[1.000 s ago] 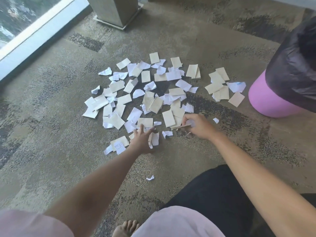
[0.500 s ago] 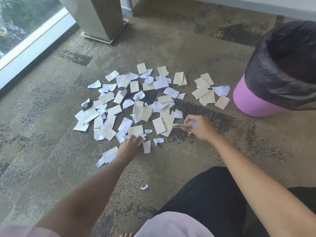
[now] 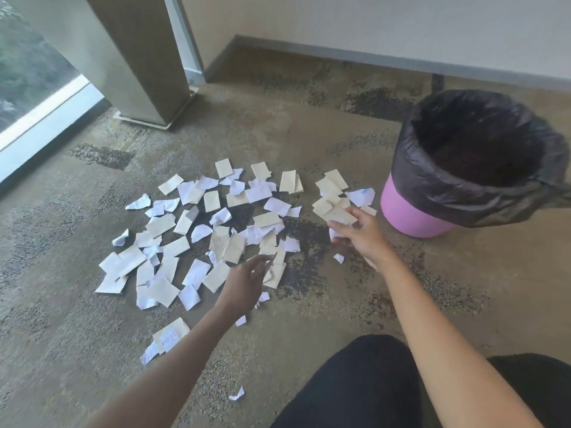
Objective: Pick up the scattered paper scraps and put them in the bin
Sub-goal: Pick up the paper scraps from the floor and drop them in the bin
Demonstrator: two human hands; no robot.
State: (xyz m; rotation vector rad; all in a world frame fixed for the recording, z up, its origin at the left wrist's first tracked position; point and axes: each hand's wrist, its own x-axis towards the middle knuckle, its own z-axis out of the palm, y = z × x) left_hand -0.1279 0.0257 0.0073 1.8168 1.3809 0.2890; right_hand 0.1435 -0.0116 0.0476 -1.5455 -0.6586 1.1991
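Observation:
Several white and cream paper scraps (image 3: pixel 173 248) lie scattered on the carpet in the middle of the view. My right hand (image 3: pixel 360 233) is raised off the floor, shut on a few cream and white scraps (image 3: pixel 338 215), a short way left of the bin. The bin (image 3: pixel 411 211) is pink with a black liner (image 3: pixel 448 193) folded over its rim, at the right. My left hand (image 3: pixel 247 281) hovers over the near edge of the pile, pinching thin scraps (image 3: pixel 272 261) between its fingers.
A grey pillar base (image 3: pixel 145 97) stands at the back left beside a floor-level window (image 3: pixel 37 118). A wall with a skirting board (image 3: pixel 370 60) runs along the back. My dark-clothed knee (image 3: pixel 370 381) is at the bottom right. Stray scraps (image 3: pixel 237 393) lie near me.
My right hand has lifted with its scraps and moved right, toward the bin. My left hand has risen from the pile with scraps pinched. The view has tilted up, showing the whole bin.

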